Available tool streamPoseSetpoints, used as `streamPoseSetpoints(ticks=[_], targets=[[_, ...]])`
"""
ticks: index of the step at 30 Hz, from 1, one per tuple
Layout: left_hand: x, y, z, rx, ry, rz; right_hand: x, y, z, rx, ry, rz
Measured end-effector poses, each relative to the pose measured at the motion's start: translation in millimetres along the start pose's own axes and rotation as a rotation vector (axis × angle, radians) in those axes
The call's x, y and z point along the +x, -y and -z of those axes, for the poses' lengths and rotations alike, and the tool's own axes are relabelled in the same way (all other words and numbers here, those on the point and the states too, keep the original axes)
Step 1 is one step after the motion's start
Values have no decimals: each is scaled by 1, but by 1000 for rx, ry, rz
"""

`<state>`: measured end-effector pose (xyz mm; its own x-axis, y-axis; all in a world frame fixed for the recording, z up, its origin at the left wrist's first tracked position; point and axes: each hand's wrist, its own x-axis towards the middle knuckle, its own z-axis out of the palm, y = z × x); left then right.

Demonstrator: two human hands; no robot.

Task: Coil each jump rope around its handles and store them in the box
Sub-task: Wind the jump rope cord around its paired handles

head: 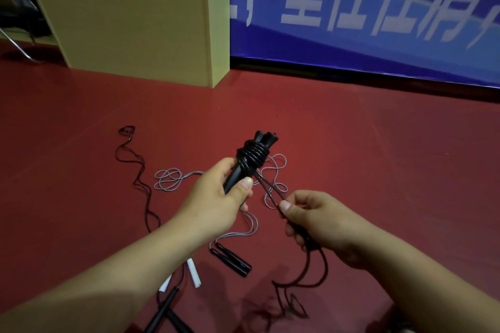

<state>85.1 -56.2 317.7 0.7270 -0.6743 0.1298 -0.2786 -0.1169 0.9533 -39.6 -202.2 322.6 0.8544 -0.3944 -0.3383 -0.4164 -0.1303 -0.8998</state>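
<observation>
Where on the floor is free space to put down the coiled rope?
Bare red floor lies to the right, between the right hand and the blue banner, and between the tan box and the ropes. It is crowded under the left hand: the grey rope, black handles and white handles.

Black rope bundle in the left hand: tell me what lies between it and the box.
Nothing visible blocks it. Bare red floor separates the black rope bundle, gripped by the left hand, from the tan box. The right hand pinches its loose tail.
</observation>
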Motion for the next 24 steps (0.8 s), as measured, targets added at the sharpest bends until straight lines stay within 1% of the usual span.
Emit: streamPoseSetpoints(ticks=[5, 11, 19, 22, 24], targets=[[1, 2, 0, 59, -35, -19, 0, 1, 0, -45, -50, -14], [2, 3, 1, 46, -61, -14, 1, 3, 3, 28, -180, -13], [5, 10, 6, 112, -119, 29, -7, 10, -2, -97, -10, 7], [5, 13, 8, 205, -144, 21, -11, 13, -4, -175, 51, 45], [6, 13, 10, 275, -168, 29, -12, 13, -4, -217, 50, 77]])
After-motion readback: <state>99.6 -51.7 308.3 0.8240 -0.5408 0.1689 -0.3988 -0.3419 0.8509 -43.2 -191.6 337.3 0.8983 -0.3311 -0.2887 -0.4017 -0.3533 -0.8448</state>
